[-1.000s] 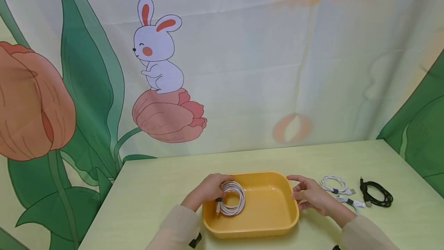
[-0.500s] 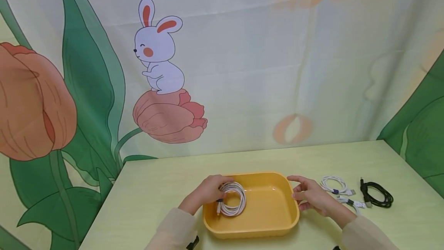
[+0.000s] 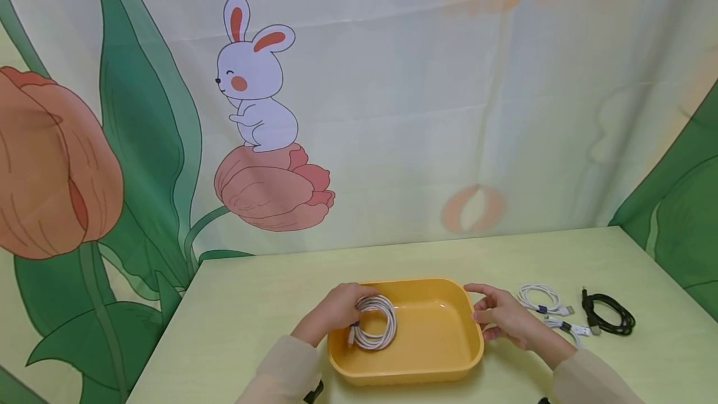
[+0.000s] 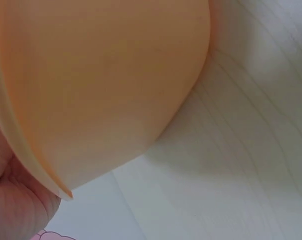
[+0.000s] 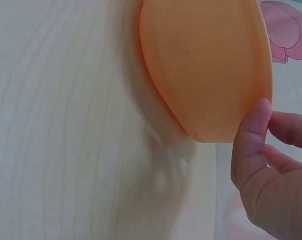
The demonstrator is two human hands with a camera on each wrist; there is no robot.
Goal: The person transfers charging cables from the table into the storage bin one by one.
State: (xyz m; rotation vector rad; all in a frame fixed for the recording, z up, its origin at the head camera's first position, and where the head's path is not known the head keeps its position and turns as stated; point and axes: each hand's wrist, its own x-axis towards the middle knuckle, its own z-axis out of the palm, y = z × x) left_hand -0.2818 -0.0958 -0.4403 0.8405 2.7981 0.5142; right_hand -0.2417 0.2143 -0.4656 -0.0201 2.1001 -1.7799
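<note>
Left hand (image 3: pixel 339 306) reaches into yellow tray (image 3: pixel 432 336), pinching white cable coil (image 3: pixel 390 324) between thumb and fingers; right hand (image 3: pixel 505 318), fingers spread, touches opposite end; probably steadying tray.

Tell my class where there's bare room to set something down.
Free: table left of the left sleeve, table between yellow tray and backdrop, and the tray's floor right of the coiled cable. Crowded: right of the tray, with the right grip, two white cables and black cable.
</note>
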